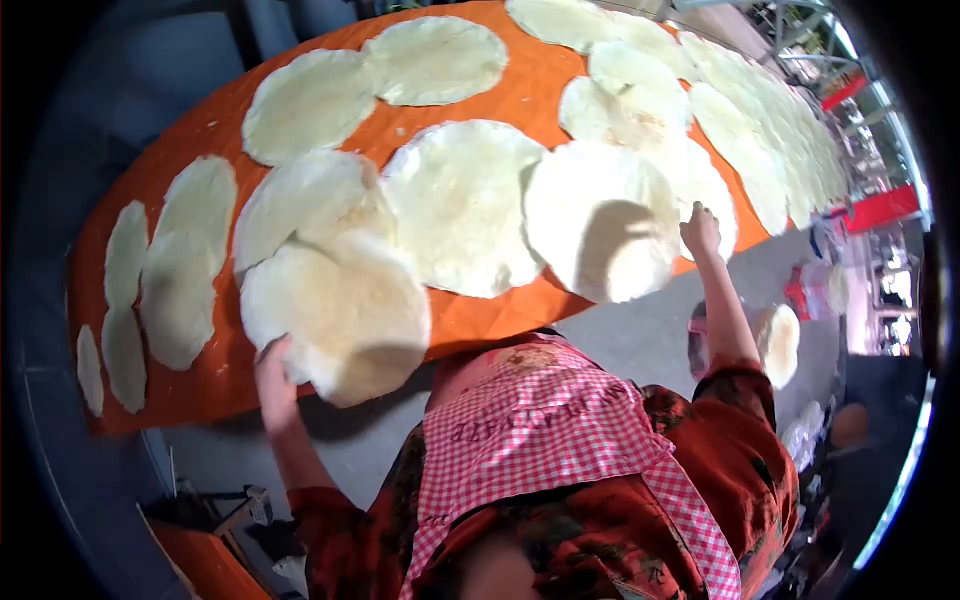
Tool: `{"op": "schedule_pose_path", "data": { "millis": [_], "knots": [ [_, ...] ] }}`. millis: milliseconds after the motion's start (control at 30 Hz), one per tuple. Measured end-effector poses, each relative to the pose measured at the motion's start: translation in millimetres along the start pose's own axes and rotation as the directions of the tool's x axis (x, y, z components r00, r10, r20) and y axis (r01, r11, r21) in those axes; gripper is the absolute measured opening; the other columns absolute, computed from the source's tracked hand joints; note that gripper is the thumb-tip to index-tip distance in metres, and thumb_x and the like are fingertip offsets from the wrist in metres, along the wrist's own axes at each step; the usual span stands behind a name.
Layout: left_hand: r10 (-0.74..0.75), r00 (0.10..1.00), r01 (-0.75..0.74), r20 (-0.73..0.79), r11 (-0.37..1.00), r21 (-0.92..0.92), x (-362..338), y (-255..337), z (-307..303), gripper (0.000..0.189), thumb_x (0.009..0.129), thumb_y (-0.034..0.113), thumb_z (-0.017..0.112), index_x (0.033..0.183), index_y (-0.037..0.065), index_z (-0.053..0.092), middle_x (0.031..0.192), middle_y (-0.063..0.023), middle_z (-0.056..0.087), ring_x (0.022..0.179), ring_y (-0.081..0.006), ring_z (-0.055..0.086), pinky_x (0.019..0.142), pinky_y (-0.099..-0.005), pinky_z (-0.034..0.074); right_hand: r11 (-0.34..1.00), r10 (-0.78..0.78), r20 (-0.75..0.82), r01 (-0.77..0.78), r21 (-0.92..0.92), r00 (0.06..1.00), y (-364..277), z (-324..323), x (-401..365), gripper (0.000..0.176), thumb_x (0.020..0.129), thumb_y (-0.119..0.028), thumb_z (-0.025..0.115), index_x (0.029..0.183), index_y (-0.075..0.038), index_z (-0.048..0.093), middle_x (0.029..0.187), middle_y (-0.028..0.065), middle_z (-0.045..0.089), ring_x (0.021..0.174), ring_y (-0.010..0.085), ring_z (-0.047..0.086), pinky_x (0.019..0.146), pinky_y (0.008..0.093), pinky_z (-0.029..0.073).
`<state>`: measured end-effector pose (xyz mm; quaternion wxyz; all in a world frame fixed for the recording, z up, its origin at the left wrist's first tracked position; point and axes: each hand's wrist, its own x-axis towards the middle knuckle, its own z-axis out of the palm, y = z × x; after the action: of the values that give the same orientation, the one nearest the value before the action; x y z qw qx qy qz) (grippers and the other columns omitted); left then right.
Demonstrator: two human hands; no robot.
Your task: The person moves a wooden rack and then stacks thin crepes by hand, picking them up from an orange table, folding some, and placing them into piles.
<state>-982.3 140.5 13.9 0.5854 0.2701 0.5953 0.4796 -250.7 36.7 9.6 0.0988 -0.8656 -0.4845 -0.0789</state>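
Thin round pale flatbreads lie over an orange cloth (pixel 480 318), several of them overlapping. At the near left edge, my left hand (pixel 276 372) holds the rim of a large flatbread (pixel 335 305), its fingers closed at the bread's lower left side. That bread partly covers another round (pixel 310 205) behind it. My right hand (pixel 700 232) is on a flatbread (pixel 705 185) at the right, with its fingers bent together near the bread's edge. Beside it lies a bright flatbread (pixel 590 215) with a dark shadow across it.
More flatbreads (pixel 438 60) cover the far side, with dense rows (pixel 770 130) at the right. A round item (pixel 776 346) and a red container (pixel 806 292) stand beyond my right arm. An orange panel (pixel 205 562) is at the lower left.
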Motion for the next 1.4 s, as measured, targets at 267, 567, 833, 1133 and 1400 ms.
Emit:
{"op": "schedule_pose_path", "data": {
  "millis": [267,567,833,1133,1400],
  "knots": [
    [0.055,0.981,-0.051,0.184,0.998,-0.027,-37,34,160,0.039,0.078,0.003,0.064,0.115,0.001,0.053,0.109,-0.0094,0.059,0.100,-0.0207,0.056,0.082,-0.0337,0.049,0.175,-0.877,0.045,0.231,0.957,0.479,-394,-56,-105,0.083,0.077,-0.039,0.067,0.138,0.000,0.025,0.132,0.0224,0.042,0.118,0.0300,0.045,0.098,0.0398,0.037],
    [0.181,0.902,-0.080,0.392,0.962,-0.260,-12,46,220,0.034,0.093,0.019,0.051,0.122,0.002,0.049,0.121,-0.0119,0.053,0.110,-0.0246,0.053,0.094,-0.0408,0.043,0.504,-0.767,0.201,0.379,0.776,0.609,-450,-51,4,0.044,0.069,-0.009,0.064,0.109,0.002,0.051,0.084,0.0232,0.063,0.074,0.0329,0.064,0.065,0.0412,0.050],
    [0.601,0.795,-0.607,0.084,0.780,0.155,21,-26,211,0.018,0.094,0.012,0.048,0.098,-0.002,0.058,0.097,-0.0073,0.060,0.090,-0.0197,0.055,0.080,-0.0292,0.045,0.338,-0.322,0.174,-0.058,0.939,0.931,-299,-104,271,0.035,0.065,-0.004,0.066,0.100,0.000,0.062,0.084,0.0076,0.063,0.075,0.0168,0.062,0.068,0.0314,0.052],
    [0.592,0.619,-0.617,0.516,-0.039,0.786,31,-151,189,0.014,0.088,0.012,0.053,0.097,0.001,0.053,0.095,-0.0176,0.054,0.086,-0.0367,0.052,0.074,-0.0449,0.044,0.917,0.254,-0.052,-0.224,0.331,0.966,-102,72,320,0.031,0.077,-0.015,0.059,0.102,0.001,0.055,0.087,0.0194,0.065,0.076,0.0319,0.064,0.068,0.0398,0.051],
    [0.539,0.673,-0.614,0.506,0.025,0.789,38,-159,185,0.020,0.084,0.014,0.055,0.100,0.002,0.053,0.100,-0.0192,0.052,0.092,-0.0388,0.049,0.078,-0.0488,0.042,0.874,-0.311,0.518,0.025,0.486,0.797,-231,131,172,0.033,0.070,-0.029,0.073,0.083,0.000,0.063,0.073,0.0128,0.062,0.067,0.0210,0.059,0.063,0.0336,0.046]
  ]
}}
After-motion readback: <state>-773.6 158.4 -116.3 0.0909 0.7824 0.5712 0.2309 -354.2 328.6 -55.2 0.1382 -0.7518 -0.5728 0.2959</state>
